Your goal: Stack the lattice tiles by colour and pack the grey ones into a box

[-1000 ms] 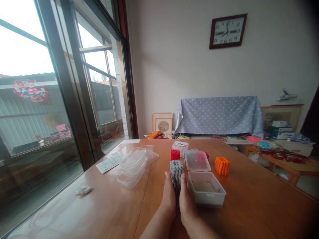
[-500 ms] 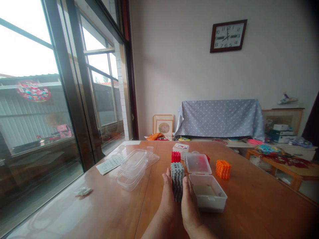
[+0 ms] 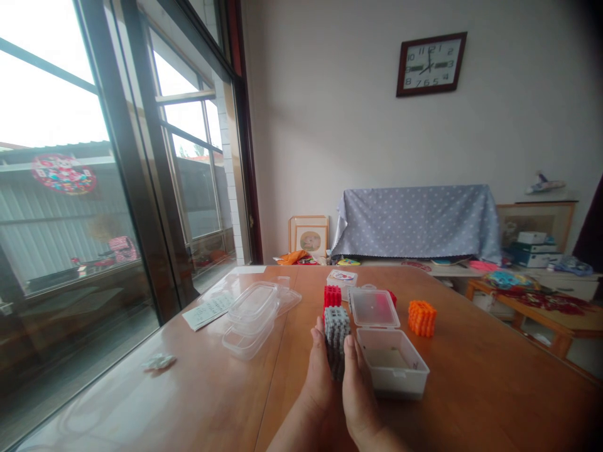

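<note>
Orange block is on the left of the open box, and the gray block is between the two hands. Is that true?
One bit's wrong: the head view shows the orange block on the right of the open box. The gray block is between the left hand and right hand.

Left hand (image 3: 321,373) and right hand (image 3: 358,386) hold a grey block (image 3: 337,329) between them over the table (image 3: 226,402), one palm to each side. A red block (image 3: 332,294) stands beyond it, towards the far edge. Just beside the right hand is an open plastic box (image 3: 400,378), its lid (image 3: 374,307) laid back towards the far edge. An orange block (image 3: 422,319) sits nearer the right edge. Clear tubs (image 3: 252,307), paper (image 3: 207,312) and a small packet (image 3: 159,362) lie towards the left edge.
</note>
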Motion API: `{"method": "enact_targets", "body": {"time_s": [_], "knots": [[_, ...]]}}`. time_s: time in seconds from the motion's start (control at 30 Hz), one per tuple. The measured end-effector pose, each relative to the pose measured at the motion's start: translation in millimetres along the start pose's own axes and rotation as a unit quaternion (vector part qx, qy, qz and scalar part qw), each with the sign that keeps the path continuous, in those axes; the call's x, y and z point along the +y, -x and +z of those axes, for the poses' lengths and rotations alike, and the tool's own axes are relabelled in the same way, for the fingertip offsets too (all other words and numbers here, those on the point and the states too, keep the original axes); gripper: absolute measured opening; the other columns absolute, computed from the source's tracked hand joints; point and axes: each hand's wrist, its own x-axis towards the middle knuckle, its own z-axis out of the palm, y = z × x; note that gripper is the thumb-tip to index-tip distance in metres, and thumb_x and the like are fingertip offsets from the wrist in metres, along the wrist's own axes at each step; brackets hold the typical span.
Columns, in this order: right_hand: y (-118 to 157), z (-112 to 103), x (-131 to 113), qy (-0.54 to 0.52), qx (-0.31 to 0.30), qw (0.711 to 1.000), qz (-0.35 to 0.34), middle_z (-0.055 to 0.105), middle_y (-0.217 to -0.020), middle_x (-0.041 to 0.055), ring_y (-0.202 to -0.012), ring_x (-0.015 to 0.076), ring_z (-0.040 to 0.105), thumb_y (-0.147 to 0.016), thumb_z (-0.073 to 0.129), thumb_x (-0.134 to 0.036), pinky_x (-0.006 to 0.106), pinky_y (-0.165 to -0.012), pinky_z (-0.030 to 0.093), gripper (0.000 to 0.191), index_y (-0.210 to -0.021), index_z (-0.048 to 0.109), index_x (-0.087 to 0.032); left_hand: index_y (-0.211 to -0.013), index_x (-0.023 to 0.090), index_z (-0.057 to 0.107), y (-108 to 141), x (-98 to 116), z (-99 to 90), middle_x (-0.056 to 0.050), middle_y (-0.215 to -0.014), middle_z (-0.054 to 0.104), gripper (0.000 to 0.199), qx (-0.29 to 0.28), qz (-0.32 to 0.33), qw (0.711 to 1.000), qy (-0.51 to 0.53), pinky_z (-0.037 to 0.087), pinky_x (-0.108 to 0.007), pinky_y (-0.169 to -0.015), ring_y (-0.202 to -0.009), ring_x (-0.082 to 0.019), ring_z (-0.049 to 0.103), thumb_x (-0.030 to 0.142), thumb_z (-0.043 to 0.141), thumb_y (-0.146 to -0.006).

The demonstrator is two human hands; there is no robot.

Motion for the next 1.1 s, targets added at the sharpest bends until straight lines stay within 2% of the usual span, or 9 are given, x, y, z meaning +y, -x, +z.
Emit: {"method": "enact_targets", "body": {"time_s": [0.13, 0.27, 0.37, 0.57, 0.7, 0.8, 0.93, 1.1], "knots": [[-2, -4, -3, -0.007, 0.019, 1.000, 0.008, 0.061, -0.143, 0.0054, -0.141, 0.0287, 0.046, -0.090, 0.051, -0.067, 0.043, -0.118, 0.037, 0.067, -0.143, 0.056, -0.026, -0.158, 0.029, 0.031, -2, 1, -2.7, 0.000, -0.160, 0.037, 0.073, 0.006, 0.007, 1.000, 0.005, 0.015, -0.033, -0.126, -0.152, -0.020, 0.025, 0.068, 0.037, -0.096], [-4, -2, -12, -0.009, 0.014, 1.000, 0.026, 0.041, -0.159, 0.0033, -0.150, 0.0275, 0.032, -0.092, 0.047, -0.067, 0.044, -0.124, 0.026, 0.071, -0.150, 0.047, -0.026, -0.159, 0.026, 0.028, -8, 1, -7.1, -0.001, -0.163, 0.029, 0.078, -0.018, 0.029, 0.999, -0.013, 0.014, -0.034, -0.126, -0.153, -0.021, 0.022, 0.071, 0.036, -0.095], [-7, 0, -16, -0.012, 0.016, 0.999, 0.025, 0.033, -0.163, 0.0019, -0.152, 0.0262, 0.029, -0.094, 0.045, -0.066, 0.043, -0.126, 0.021, 0.071, -0.152, 0.043, -0.027, -0.159, 0.025, 0.028, -11, 2, -7.5, -0.002, -0.164, 0.027, 0.079, -0.040, 0.047, 0.998, -0.023, 0.013, -0.035, -0.126, -0.153, -0.021, 0.021, 0.072, 0.033, -0.095], [-14, 0, -19, -0.007, 0.021, 1.000, 0.018, 0.036, -0.162, 0.0018, -0.151, 0.0258, 0.030, -0.094, 0.044, -0.067, 0.043, -0.126, 0.021, 0.070, -0.152, 0.043, -0.027, -0.159, 0.025, 0.028, -8, 7, -2.0, -0.004, -0.164, 0.029, 0.083, -0.057, 0.043, 0.997, -0.010, 0.014, -0.035, -0.127, -0.153, -0.022, 0.022, 0.074, 0.033, -0.093], [-8, 0, -22, -0.009, 0.006, 1.000, 0.018, 0.040, -0.160, 0.0018, -0.150, 0.0268, 0.032, -0.093, 0.047, -0.066, 0.043, -0.125, 0.022, 0.068, -0.150, 0.046, -0.028, -0.159, 0.025, 0.029, -7, 6, -2.5, -0.005, -0.162, 0.033, 0.085, -0.075, 0.042, 0.996, -0.020, 0.014, -0.034, -0.127, -0.153, -0.022, 0.021, 0.076, 0.036, -0.091], [-3, 2, -23, -0.010, -0.005, 1.000, 0.015, 0.037, -0.161, 0.0009, -0.152, 0.0258, 0.028, -0.094, 0.047, -0.066, 0.042, -0.126, 0.020, 0.068, -0.151, 0.045, -0.029, -0.159, 0.026, 0.028, -8, 4, -4.1, -0.004, -0.162, 0.033, 0.084, -0.080, 0.048, 0.995, -0.031, 0.013, -0.034, -0.127, -0.153, -0.022, 0.022, 0.075, 0.036, -0.092], [-2, 2, -23, -0.007, -0.019, 1.000, 0.011, 0.029, -0.165, 0.0011, -0.154, 0.0236, 0.023, -0.095, 0.045, -0.065, 0.042, -0.127, 0.016, 0.070, -0.154, 0.039, -0.027, -0.160, 0.027, 0.023, -9, 2, -4.2, -0.004, -0.163, 0.030, 0.083, -0.073, 0.050, 0.995, -0.047, 0.012, -0.037, -0.127, -0.153, -0.023, 0.021, 0.075, 0.032, -0.093], [-2, -1, -29, -0.006, -0.018, 1.000, 0.017, 0.032, -0.163, 0.0017, -0.153, 0.0257, 0.026, -0.094, 0.046, -0.067, 0.043, -0.127, 0.018, 0.073, -0.154, 0.039, -0.026, -0.160, 0.026, 0.023, -10, 2, -4.3, -0.003, -0.165, 0.025, 0.086, -0.057, 0.061, 0.994, -0.070, 0.010, -0.038, -0.127, -0.154, -0.023, 0.016, 0.078, 0.028, -0.092]]}}
